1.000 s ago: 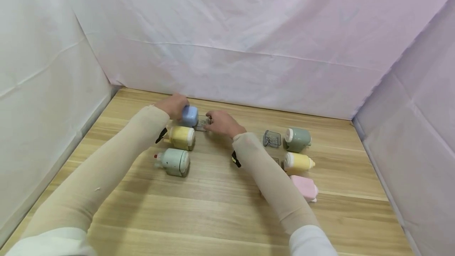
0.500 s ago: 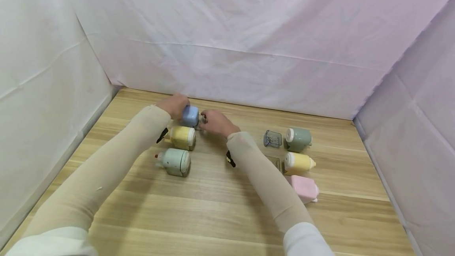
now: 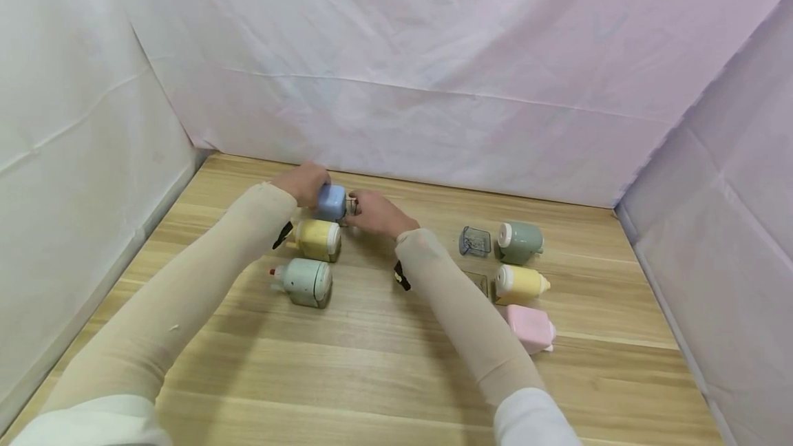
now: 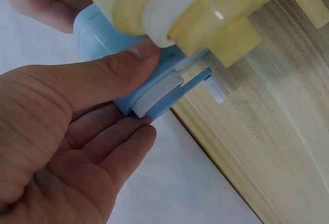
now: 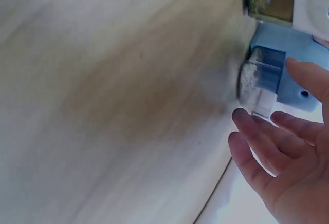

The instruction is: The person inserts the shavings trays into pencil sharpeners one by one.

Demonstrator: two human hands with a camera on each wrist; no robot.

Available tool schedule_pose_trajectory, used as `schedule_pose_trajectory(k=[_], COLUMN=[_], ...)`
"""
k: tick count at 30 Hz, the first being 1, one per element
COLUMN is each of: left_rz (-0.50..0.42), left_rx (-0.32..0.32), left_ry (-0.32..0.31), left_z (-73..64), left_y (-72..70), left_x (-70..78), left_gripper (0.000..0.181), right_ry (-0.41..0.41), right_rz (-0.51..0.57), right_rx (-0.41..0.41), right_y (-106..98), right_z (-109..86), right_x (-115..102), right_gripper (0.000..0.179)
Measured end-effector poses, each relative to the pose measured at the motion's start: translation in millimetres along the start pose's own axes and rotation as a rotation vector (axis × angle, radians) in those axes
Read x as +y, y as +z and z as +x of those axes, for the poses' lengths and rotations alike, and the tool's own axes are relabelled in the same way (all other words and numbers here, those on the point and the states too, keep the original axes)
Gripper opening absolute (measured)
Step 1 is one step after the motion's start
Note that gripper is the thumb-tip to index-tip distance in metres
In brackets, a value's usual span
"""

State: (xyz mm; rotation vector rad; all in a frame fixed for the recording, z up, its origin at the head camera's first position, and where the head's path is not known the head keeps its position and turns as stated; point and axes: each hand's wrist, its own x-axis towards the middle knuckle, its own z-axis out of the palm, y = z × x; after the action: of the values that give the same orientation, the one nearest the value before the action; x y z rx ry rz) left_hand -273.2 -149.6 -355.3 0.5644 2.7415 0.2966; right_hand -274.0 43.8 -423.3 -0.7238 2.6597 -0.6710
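At the back left of the table, my left hand (image 3: 305,184) grips a blue crank pencil sharpener (image 3: 331,202) lying on its side. Its thumb and fingers close around the crank end, seen in the left wrist view beside the white ring and blue handle (image 4: 180,94). My right hand (image 3: 379,214) pinches a clear shavings drawer (image 5: 259,80) between thumb and fingertips. Grey shavings lie inside the drawer, which sits partly in the open end of the sharpener. Just nearer stands a yellow sharpener (image 3: 318,239), overlapping the blue one in the left wrist view.
A pale green sharpener (image 3: 303,282) lies in front of the yellow one. On the right are a grey-green sharpener (image 3: 520,243), a second yellow sharpener (image 3: 520,284) and a pink sharpener (image 3: 531,329). Loose drawers (image 3: 475,241) lie beside them. White cloth (image 3: 396,122) hangs behind the table.
My right hand has moved left toward the blue sharpener, carrying the drawer into its end. My left hand has kept its hold and barely moved.
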Motion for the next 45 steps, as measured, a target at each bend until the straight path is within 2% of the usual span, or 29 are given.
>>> schedule_pose_trajectory(k=[4, 8, 13, 16, 20, 28, 35, 45], left_rz=[-0.007, -0.011, -0.019, -0.017, -0.016, -0.041, -0.054, -0.045], left_rx=[0.002, 0.007, 0.020, 0.019, 0.009, 0.015, -0.018, -0.003], left_ry=[-0.006, -0.004, 0.008, 0.008, -0.002, 0.002, -0.022, 0.004], left_z=[0.5, -0.3, -3.3, -4.6, -4.7, -3.6, -0.8, 1.2], left_y=[0.4, 0.6, -0.4, -0.8, -0.9, -2.5, -0.5, 1.9], left_x=[-0.7, -0.1, 1.8, 2.5, 1.7, -0.8, -1.3, -4.5], left_gripper=[0.041, 0.042, 0.042, 0.043, 0.043, 0.045, 0.046, 0.044], right_ry=[0.030, 0.030, -0.001, -0.036, -0.067, -0.080, -0.096, -0.110], right_rz=[0.024, -0.004, -0.005, -0.009, -0.012, -0.033, -0.034, -0.045], right_rx=[0.009, 0.014, -0.021, -0.054, -0.073, -0.053, -0.061, -0.050], right_y=[-8.0, -12.0, -11.3, -8.3, -2.4, 1.3, 5.4, 8.1], right_z=[-5.2, -8.9, -13.1, -14.1, -13.0, -10.3, -7.1, -7.3], right_x=[2.8, 7.9, 12.8, 13.6, 13.8, 10.5, 9.3, 3.3], right_gripper=[0.067, 0.056, 0.036, 0.031, 0.030, 0.032, 0.035, 0.034])
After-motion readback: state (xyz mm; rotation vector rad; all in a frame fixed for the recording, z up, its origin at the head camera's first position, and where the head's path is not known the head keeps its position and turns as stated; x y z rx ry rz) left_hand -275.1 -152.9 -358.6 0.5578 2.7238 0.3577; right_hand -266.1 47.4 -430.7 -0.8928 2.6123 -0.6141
